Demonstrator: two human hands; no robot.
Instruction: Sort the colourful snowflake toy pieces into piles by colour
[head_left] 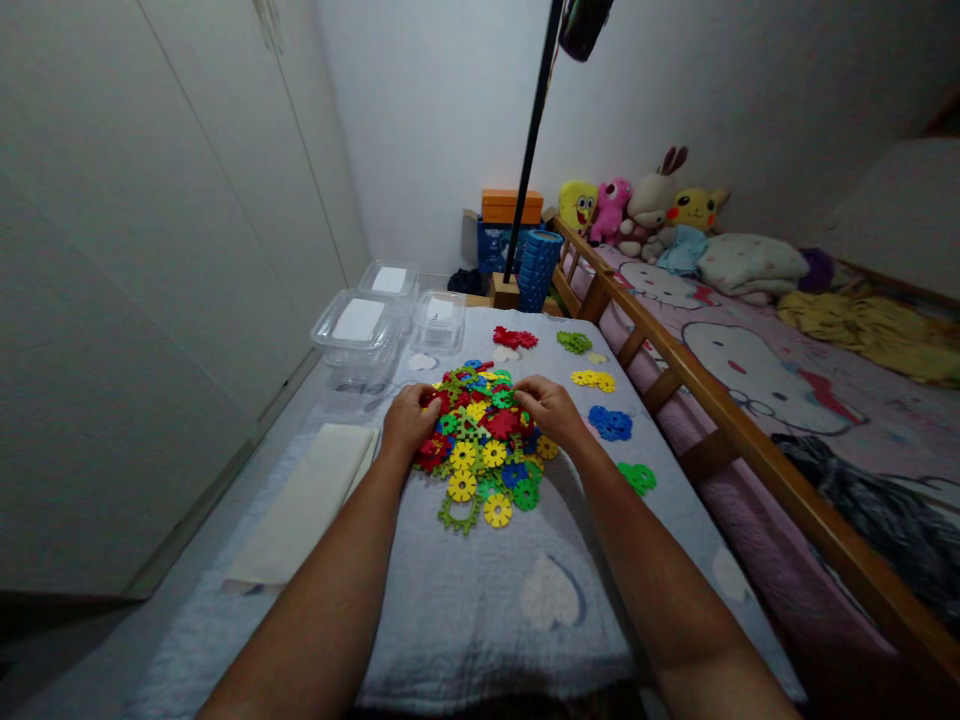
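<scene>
A mixed heap of gear-shaped plastic pieces (480, 425) in red, yellow, blue, green and olive lies on the cloth-covered table. At its left edge, my left hand (407, 418) is curled, thumb and finger closed on a red piece (441, 403). My right hand (550, 408) reaches the heap's right side with its fingertips pinched together beside green pieces (501, 398); what they hold is too small to make out. Sorted by colour along the right are small groups: red (515, 338), olive (574, 342), yellow (593, 380), blue (610, 423) and green (637, 478).
Clear plastic boxes (352, 345) with white labels stand at the table's back left. A folded cream cloth (304, 505) lies left of my left arm. A wooden bed rail (675, 370) runs along the right side. Behind the table rises a black pole (534, 130).
</scene>
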